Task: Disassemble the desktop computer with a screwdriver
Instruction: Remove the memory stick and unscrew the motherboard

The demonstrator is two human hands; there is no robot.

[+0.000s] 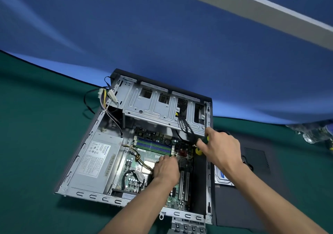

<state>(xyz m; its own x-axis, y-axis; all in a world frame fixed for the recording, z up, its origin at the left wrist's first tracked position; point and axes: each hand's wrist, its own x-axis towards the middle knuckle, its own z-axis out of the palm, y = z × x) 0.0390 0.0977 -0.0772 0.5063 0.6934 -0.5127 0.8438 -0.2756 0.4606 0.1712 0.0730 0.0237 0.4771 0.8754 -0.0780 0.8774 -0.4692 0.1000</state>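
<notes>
— What does the person wear on the arms?
— Nothing in view: both forearms are bare to the frame's edge, with no sleeve showing.
— And the hands?
— The left hand (166, 169) and right hand (220, 148) are bare.

I log the computer case (158, 106) as bare grey sheet metal with a dull sheen, its outer shell matt black. I note the power supply (97, 160) as brushed metal under a paper label, and the screwdriver (201, 144) handle as glossy green-and-yellow plastic. The table cover (36, 125) I enter as matt green cloth, the backdrop (162, 35) as smooth blue fabric.
</notes>
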